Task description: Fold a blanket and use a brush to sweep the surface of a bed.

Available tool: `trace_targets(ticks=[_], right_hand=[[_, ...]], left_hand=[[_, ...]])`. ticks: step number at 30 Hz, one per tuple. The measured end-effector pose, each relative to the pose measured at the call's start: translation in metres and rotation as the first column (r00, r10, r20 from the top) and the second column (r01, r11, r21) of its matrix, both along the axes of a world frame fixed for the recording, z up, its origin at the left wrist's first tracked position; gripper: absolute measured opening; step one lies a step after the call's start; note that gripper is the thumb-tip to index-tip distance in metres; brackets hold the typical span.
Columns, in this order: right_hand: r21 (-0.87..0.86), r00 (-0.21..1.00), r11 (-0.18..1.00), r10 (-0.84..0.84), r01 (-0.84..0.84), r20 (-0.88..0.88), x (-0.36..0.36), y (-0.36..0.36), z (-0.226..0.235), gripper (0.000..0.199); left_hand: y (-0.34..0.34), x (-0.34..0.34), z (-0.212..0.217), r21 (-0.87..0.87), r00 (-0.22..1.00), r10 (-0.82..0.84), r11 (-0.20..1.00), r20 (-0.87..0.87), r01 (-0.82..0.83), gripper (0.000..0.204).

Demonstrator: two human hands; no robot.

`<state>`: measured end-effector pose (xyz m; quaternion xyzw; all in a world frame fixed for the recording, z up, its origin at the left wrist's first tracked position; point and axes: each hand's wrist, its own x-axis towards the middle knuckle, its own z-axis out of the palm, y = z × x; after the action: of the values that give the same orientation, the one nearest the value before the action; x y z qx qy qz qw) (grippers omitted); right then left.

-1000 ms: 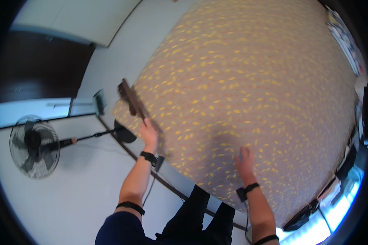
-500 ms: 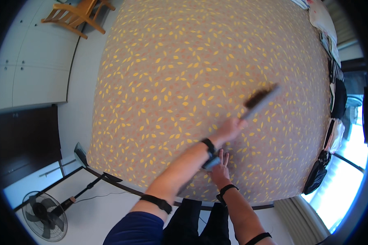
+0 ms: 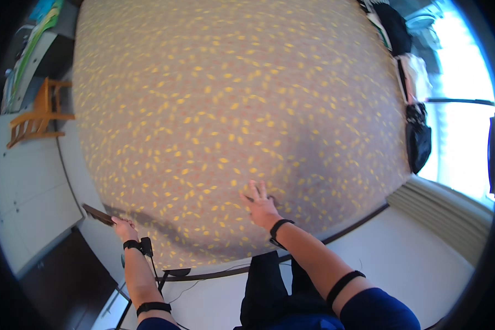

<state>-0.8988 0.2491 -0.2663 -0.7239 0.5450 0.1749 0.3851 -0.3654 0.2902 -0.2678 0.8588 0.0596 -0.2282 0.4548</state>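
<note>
My left hand (image 3: pixel 125 227) is closed round the handle of a brush (image 3: pixel 98 214) at the left edge of the bed. The brush points outward to the left, and its bristles can hardly be made out. My right hand (image 3: pixel 262 208) lies with spread fingers on the near middle of the bed, over a sheet (image 3: pixel 203 137) patterned with yellow and orange leaves. Small dark patches show beside its fingers; I cannot tell what they are. Both wrists wear black bands.
A wooden chair (image 3: pixel 41 115) stands at the left before white cabinets (image 3: pixel 30 176). Below them is a dark brown panel (image 3: pixel 66 286). Black bags (image 3: pixel 418 146) and clothes (image 3: pixel 415 77) line the bed's right side by a bright window. A cable runs over the floor at the near edge.
My left hand has carried the brush from the right part of the bed to its left edge, so my arms no longer cross. The view has turned, and my right hand's fingers are spread wider.
</note>
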Motion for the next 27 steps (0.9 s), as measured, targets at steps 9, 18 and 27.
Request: trace_targets(ticks=[9, 18, 27], right_hand=[[0.213, 0.956, 0.940, 0.233, -0.268, 0.176, -0.014, 0.129, 0.034, 0.044], [0.327, 0.908, 0.891, 0.184, -0.316, 0.378, -0.189, 0.219, 0.038, 0.023], [0.085, 0.671, 0.668, -0.741, 0.739, -0.015, -0.503, 0.222, 0.020, 0.021]], left_hand=[[-0.097, -0.344, 0.012, 0.091, 0.606, -0.744, 0.608, -0.282, 0.789, 0.055], [0.029, -0.619, 0.047, -0.293, -0.647, -0.661, -0.578, -0.380, 0.762, 0.060], [-0.189, -0.748, 0.031, -0.074, 0.078, -0.997, 0.076, 0.028, 0.994, 0.052]])
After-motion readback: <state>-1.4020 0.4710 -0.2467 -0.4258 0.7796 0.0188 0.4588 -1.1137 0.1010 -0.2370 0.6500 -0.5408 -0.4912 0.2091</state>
